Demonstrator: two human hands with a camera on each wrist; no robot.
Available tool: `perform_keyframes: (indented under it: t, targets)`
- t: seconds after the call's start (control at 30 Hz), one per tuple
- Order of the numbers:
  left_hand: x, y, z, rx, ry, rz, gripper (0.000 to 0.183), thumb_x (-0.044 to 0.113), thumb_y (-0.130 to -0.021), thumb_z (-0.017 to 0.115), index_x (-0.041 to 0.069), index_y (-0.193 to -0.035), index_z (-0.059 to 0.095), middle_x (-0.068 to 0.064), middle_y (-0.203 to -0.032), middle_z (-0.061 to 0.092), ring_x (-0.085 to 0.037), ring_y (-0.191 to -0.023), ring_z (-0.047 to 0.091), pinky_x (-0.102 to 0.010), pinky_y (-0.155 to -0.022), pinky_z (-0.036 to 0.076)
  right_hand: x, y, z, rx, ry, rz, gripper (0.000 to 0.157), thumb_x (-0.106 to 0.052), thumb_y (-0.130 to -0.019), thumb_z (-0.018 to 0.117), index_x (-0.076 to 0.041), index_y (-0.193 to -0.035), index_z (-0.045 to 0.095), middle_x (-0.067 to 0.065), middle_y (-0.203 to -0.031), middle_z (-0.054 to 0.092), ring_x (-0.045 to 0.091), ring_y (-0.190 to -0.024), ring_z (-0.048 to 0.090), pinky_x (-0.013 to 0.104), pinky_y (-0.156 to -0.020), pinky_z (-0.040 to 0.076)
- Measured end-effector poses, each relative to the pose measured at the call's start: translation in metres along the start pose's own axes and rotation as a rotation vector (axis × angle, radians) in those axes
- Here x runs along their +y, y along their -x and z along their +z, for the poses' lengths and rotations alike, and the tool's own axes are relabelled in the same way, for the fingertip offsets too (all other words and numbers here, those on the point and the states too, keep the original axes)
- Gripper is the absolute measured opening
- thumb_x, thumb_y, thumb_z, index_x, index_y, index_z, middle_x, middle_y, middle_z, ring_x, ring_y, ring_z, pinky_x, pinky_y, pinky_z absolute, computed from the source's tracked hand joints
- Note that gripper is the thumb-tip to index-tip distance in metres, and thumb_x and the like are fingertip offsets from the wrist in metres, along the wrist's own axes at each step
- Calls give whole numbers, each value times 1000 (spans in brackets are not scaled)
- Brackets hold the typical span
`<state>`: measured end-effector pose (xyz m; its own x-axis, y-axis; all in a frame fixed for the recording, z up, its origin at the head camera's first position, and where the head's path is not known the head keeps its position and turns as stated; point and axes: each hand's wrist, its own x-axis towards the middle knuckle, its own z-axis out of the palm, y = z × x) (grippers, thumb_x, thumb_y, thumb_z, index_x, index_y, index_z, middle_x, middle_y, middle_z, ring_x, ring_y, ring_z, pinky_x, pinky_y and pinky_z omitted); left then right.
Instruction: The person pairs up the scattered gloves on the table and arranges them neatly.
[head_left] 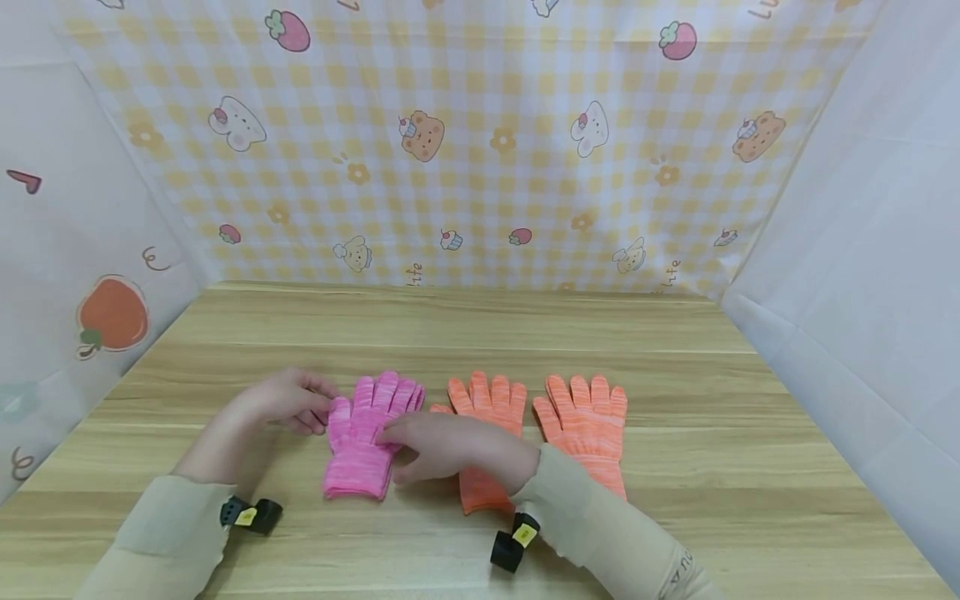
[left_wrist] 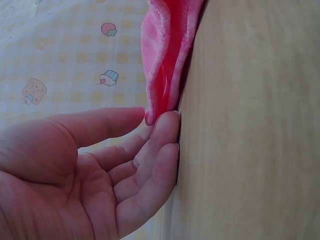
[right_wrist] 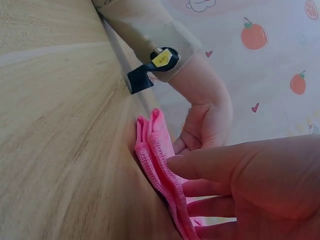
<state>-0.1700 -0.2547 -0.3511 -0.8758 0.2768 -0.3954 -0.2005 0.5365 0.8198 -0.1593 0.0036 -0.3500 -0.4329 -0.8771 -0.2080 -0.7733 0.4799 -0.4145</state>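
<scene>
A pink knit glove pair (head_left: 365,437), one glove stacked on the other, lies flat with its fingers pointing away and its cuffs toward me. My left hand (head_left: 292,402) is at its left edge, fingers loosely bent. In the left wrist view, the thumb and fingertips are right at the tip of the pink glove's thumb (left_wrist: 156,60). From the right, my right hand (head_left: 435,446) reaches over the pink pair, its fingers resting on the upper glove. The right wrist view shows the right thumb beside the layered cuffs (right_wrist: 160,170).
Two orange glove stacks lie to the right: the nearer one (head_left: 495,404) is partly under my right forearm, the farther one (head_left: 588,417) beside it. The wooden table (head_left: 750,433) meets a checked cloth backdrop (head_left: 480,192) behind and white cloth at both sides.
</scene>
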Motion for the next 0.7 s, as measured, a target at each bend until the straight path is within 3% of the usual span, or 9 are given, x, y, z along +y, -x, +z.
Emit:
perform_keyframes:
  t: [0.27, 0.53, 0.7]
  targets:
    - [1, 0, -1, -6, 3, 2, 28, 3, -96, 52, -18, -113, 55, -9, -77, 62, -18, -67, 64, -33, -64, 56, 5, 3, -11, 45, -160, 57, 44, -24, -93, 64, -12, -134, 55, -5, -120, 61, 5, -106, 55, 19, -89, 43]
    - [0, -1, 0, 14, 28, -8, 27, 4, -94, 55, -15, -113, 53, -10, -78, 62, -18, -65, 64, -33, -62, 56, 14, 2, -30, 263, -319, 174, 36, -22, -96, 59, -12, -131, 58, 2, -124, 60, 14, -108, 57, 25, -85, 48]
    - [2, -2, 0, 36, 32, -17, 25, 4, -93, 57, -13, -112, 53, -10, -78, 63, -18, -65, 63, -33, -63, 56, 24, -4, -37, 341, -342, 241, 29, -14, -96, 59, -5, -123, 63, 3, -110, 64, 14, -101, 58, 26, -83, 49]
